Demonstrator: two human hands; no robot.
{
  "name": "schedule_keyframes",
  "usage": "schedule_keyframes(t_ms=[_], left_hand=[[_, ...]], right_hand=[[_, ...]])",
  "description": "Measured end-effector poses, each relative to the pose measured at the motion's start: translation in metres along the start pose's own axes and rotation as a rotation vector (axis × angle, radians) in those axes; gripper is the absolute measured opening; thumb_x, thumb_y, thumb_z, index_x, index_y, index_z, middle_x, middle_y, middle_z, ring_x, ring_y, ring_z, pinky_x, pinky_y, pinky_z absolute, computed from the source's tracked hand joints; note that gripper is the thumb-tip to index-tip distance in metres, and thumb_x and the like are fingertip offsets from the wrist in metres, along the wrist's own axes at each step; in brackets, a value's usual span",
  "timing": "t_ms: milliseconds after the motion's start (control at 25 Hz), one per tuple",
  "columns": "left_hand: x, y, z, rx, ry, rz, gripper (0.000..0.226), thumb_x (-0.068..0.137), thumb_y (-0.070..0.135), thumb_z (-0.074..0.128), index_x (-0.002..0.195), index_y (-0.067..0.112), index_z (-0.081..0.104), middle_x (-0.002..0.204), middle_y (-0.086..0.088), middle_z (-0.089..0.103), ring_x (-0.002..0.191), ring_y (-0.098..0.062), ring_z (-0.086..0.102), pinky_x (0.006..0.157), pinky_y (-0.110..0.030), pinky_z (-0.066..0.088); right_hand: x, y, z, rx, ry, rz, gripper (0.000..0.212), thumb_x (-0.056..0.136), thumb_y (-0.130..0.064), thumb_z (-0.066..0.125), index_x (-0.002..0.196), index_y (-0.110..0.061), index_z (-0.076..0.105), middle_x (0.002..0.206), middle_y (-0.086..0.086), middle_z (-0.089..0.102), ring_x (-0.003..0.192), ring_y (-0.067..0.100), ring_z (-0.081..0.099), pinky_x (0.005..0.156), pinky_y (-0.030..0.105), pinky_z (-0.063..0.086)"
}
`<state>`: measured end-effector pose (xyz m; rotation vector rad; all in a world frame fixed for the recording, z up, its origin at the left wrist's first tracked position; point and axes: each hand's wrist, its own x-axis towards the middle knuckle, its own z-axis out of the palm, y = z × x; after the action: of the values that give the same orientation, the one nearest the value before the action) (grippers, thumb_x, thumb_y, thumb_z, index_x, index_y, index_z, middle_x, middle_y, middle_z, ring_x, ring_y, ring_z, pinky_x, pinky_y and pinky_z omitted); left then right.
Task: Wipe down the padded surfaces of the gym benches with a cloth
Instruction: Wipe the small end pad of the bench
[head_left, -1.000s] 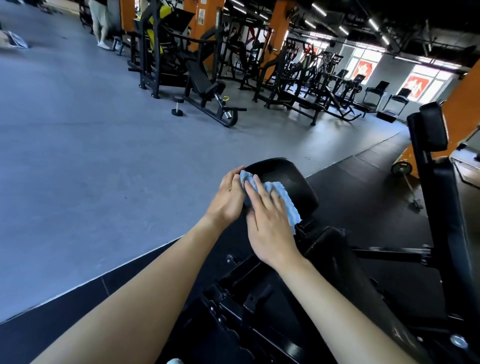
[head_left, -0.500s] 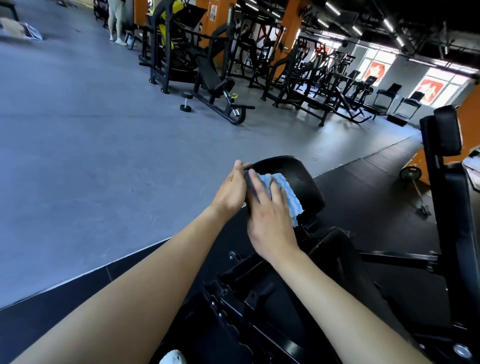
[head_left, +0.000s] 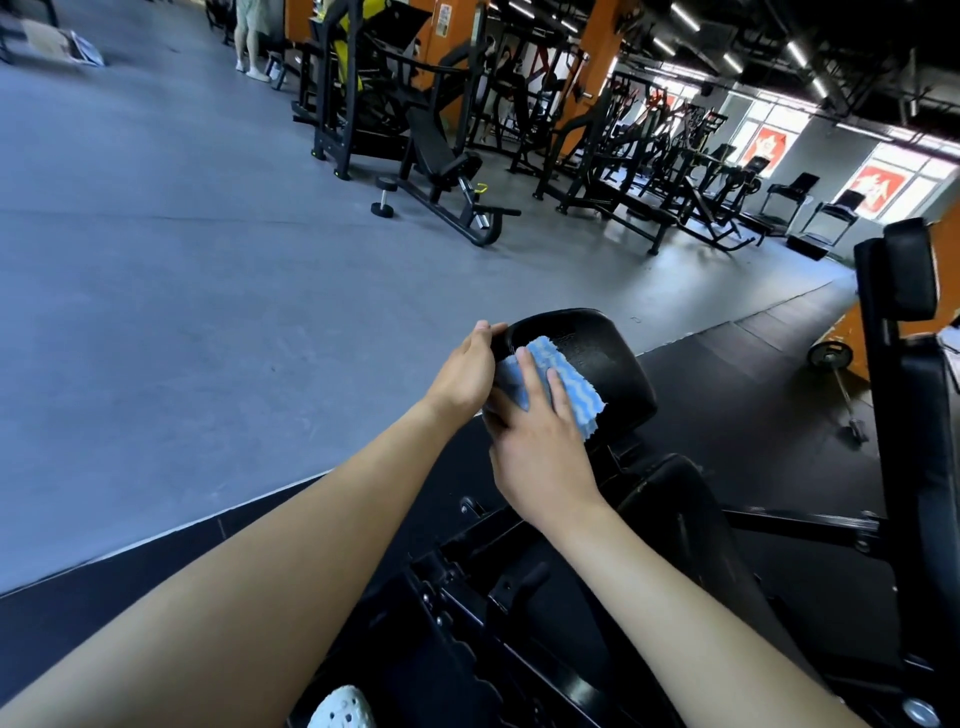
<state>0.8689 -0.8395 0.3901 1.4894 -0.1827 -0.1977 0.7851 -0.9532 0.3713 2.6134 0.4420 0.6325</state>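
Glossy black pad, textured cloth

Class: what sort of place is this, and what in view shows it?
A gym, most likely: rows of black weight machines, a dumbbell on the floor, and treadmills further back.

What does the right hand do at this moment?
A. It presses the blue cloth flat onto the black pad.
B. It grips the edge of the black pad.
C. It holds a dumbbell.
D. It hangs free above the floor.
A: the right hand lies with straight fingers on the blue cloth and presses it onto the black pad; the left hand grips the pad's edge.
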Motion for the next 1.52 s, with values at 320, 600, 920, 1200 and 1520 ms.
schedule_keyframes(t_ms=[320,600,920,1200,1520], left_hand=[[-0.006,-0.005,0.001,0.052,0.020,0.011,0.054,0.107,0.047,0.018,0.149,0.033,0.048,0.151,0.009,0.050,0.141,-0.009,0.042,0.119,-0.032,0.031],[-0.017,-0.005,0.012,0.091,0.076,0.004,0.054,0.108,0.050,0.017,0.155,0.031,0.036,0.157,0.006,0.041,0.147,-0.015,0.034,0.118,-0.029,0.023],[-0.019,0.000,0.024,0.123,0.104,-0.035,0.055,0.106,0.051,0.021,0.158,0.032,0.025,0.159,0.003,0.039,0.143,-0.024,0.041,0.119,-0.049,0.033],[-0.010,0.016,0.048,0.161,0.253,-0.015,0.036,0.107,0.046,0.025,0.127,0.017,0.035,0.133,-0.006,0.044,0.109,-0.027,0.049,0.095,-0.040,0.035],[0.008,0.010,0.050,0.256,0.350,0.123,0.041,0.107,0.049,0.021,0.103,0.013,0.040,0.092,-0.002,0.059,0.082,-0.015,0.057,0.073,-0.038,0.036]], right_hand=[[0.014,-0.002,-0.005,0.236,0.088,0.168,0.055,0.086,-0.013,0.066,0.139,-0.026,0.060,0.161,-0.007,0.034,0.155,0.033,0.015,0.122,0.051,0.024],[-0.018,0.029,-0.007,0.514,-0.002,0.029,0.046,0.088,-0.012,0.059,0.128,-0.033,0.067,0.165,-0.015,0.024,0.157,0.022,0.006,0.125,0.045,0.018],[-0.047,0.040,-0.006,0.928,-0.005,0.344,0.054,0.104,-0.034,0.049,0.153,-0.049,0.031,0.166,-0.025,0.013,0.153,-0.002,0.002,0.123,0.031,0.018],[-0.024,0.056,0.006,0.954,-0.064,0.676,0.052,0.108,-0.035,0.034,0.159,-0.038,0.024,0.170,-0.010,0.008,0.156,0.015,0.001,0.126,0.041,0.008],[0.029,0.102,0.039,0.744,0.026,0.535,0.048,0.108,-0.031,0.031,0.156,-0.029,0.035,0.165,-0.001,0.028,0.153,0.019,0.020,0.126,0.040,0.013]])
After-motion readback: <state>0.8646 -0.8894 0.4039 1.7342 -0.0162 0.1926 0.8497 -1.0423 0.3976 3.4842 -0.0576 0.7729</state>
